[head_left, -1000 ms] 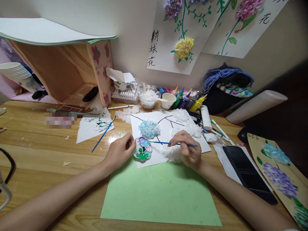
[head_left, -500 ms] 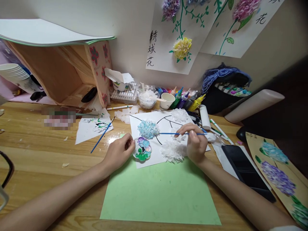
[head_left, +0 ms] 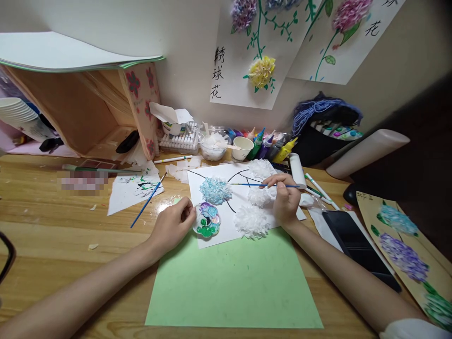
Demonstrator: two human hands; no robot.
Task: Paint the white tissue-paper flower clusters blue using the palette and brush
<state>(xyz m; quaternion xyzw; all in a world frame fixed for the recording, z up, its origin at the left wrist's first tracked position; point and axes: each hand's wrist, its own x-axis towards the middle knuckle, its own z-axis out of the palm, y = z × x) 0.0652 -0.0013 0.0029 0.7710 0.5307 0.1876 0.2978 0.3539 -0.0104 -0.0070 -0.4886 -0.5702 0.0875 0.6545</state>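
My right hand (head_left: 285, 197) is closed around a blue paintbrush (head_left: 247, 184), held nearly level with its tip pointing left. The tip is at the right edge of a light-blue crumpled-paper flower (head_left: 214, 190) on a white sheet (head_left: 212, 239). My left hand (head_left: 176, 221) is closed, its fingertips at the left rim of a flower-shaped paint palette (head_left: 208, 230). Green, purple, blue and dark paint lie in the palette's wells. Several white paper flowers (head_left: 251, 221) sit on the sheet's right side, and black stem lines run between the flowers.
Green paper (head_left: 233, 287) lies under the sheet. A second brush (head_left: 148, 200) rests on paint-stained paper at left. Behind stand a paper cup (head_left: 242, 148), paint bottles (head_left: 285, 149) and a bowl of paper scraps (head_left: 213, 149). A black phone-like slab (head_left: 360, 249) lies right.
My right hand and the brush have moved slightly up, and the brush tip has shifted from the blue flower's lower right to its upper right. My left hand stays at the palette.
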